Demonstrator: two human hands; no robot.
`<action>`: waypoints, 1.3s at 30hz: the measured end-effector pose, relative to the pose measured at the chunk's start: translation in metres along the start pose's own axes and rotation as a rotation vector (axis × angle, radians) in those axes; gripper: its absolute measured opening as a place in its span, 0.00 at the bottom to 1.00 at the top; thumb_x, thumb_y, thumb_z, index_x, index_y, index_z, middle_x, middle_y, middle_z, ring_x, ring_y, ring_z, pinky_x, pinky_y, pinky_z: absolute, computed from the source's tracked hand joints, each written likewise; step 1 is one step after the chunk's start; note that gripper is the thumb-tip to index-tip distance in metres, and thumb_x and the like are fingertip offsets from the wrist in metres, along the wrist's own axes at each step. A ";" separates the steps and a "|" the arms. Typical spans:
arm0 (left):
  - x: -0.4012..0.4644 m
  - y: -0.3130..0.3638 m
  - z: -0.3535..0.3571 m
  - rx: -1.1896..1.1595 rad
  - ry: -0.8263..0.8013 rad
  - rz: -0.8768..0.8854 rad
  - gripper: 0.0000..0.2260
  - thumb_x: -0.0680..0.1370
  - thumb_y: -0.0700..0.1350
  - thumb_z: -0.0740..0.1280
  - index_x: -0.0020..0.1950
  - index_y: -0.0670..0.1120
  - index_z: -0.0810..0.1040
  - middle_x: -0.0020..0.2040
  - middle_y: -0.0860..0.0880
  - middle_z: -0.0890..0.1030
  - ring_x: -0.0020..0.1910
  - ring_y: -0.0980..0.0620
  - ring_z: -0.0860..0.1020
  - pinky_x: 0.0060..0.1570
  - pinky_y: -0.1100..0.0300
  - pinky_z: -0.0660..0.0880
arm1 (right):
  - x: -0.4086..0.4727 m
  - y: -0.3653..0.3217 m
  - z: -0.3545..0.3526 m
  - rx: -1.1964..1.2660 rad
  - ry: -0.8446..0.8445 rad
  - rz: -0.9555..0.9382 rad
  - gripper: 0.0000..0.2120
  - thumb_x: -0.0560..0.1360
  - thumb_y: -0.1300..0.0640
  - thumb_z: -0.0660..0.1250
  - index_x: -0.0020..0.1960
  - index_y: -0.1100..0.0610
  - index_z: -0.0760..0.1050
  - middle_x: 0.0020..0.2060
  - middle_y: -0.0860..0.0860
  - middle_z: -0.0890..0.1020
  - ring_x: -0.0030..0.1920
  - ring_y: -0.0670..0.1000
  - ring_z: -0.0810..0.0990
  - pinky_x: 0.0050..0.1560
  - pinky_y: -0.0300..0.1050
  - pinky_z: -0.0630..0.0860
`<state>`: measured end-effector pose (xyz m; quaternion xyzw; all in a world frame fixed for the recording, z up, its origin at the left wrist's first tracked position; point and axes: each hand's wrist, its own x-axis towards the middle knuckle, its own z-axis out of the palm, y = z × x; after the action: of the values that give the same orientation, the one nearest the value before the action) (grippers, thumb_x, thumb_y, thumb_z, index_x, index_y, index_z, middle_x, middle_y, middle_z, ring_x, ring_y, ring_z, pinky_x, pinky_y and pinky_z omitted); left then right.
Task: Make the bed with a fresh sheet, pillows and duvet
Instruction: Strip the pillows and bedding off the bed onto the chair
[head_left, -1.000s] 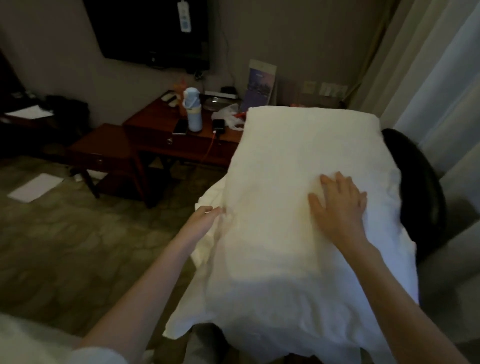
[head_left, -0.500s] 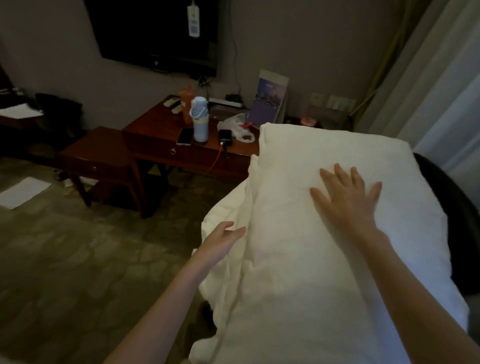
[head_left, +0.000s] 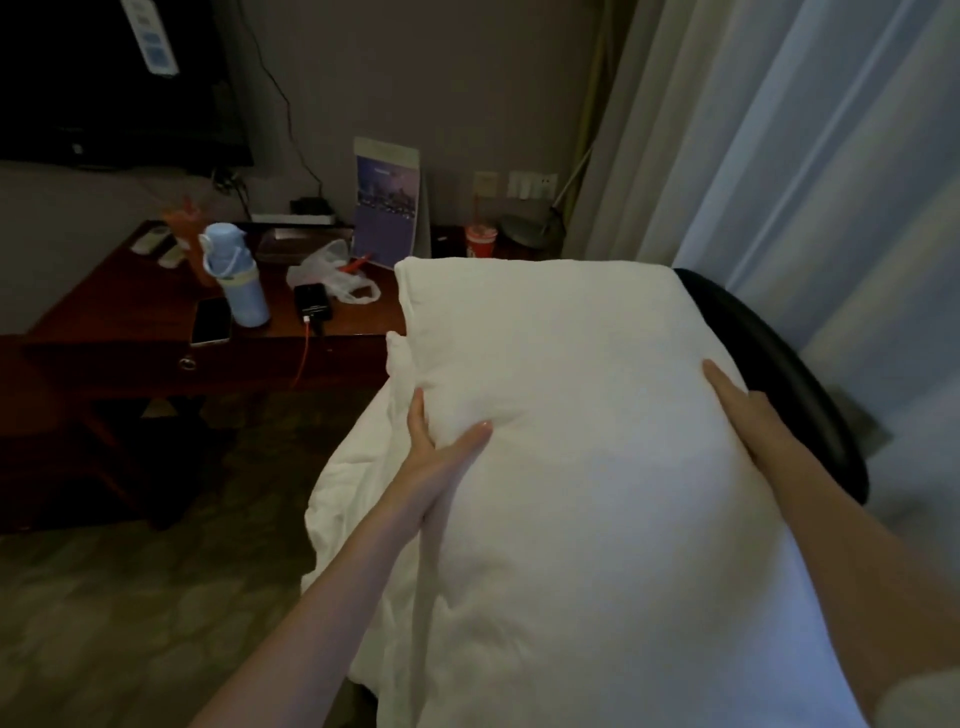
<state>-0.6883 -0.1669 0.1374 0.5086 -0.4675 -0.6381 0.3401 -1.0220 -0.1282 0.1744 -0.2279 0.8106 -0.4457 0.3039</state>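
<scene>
A plump white pillow (head_left: 561, 374) lies lengthwise in front of me on a black chair (head_left: 774, 364). More white bedding (head_left: 358, 478) hangs crumpled below its left side. My left hand (head_left: 441, 452) grips the pillow's left edge, thumb pressed into the top and fingers along the side. My right hand (head_left: 743, 410) holds the right edge, with its fingers hidden under the pillow's side.
A dark wooden desk (head_left: 130, 338) stands to the left with a blue bottle (head_left: 236, 280), a phone (head_left: 212, 321), a charger on an orange cable and a plastic bag. A TV (head_left: 104, 78) hangs above it. Curtains (head_left: 810, 156) fill the right. Patterned carpet (head_left: 130, 597) lies lower left.
Both hands left the pillow's top and took hold of its two sides. My right hand slid from the middle to the right edge. The view moved closer to the desk.
</scene>
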 end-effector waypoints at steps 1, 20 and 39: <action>0.003 -0.001 0.002 -0.053 -0.021 0.027 0.45 0.71 0.55 0.73 0.76 0.64 0.42 0.72 0.52 0.63 0.65 0.47 0.69 0.63 0.51 0.70 | 0.003 -0.001 0.000 0.071 -0.038 0.001 0.53 0.61 0.28 0.70 0.76 0.56 0.61 0.70 0.57 0.69 0.66 0.59 0.72 0.68 0.55 0.67; 0.095 0.067 0.048 0.229 0.246 0.157 0.36 0.79 0.53 0.63 0.79 0.49 0.44 0.76 0.46 0.58 0.73 0.43 0.62 0.69 0.54 0.60 | 0.079 -0.068 0.033 -0.527 -0.099 -0.329 0.26 0.81 0.42 0.50 0.77 0.45 0.54 0.77 0.56 0.56 0.74 0.61 0.57 0.74 0.57 0.54; 0.033 -0.007 0.012 0.209 0.266 0.012 0.27 0.80 0.60 0.58 0.77 0.54 0.57 0.74 0.49 0.65 0.70 0.48 0.67 0.65 0.59 0.63 | -0.012 -0.117 0.152 -0.830 -0.123 -0.938 0.19 0.82 0.54 0.54 0.69 0.58 0.70 0.65 0.57 0.75 0.65 0.58 0.72 0.72 0.56 0.60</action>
<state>-0.7078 -0.1915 0.1201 0.6185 -0.4851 -0.5109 0.3481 -0.8962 -0.2670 0.2151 -0.6832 0.7110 -0.1662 0.0083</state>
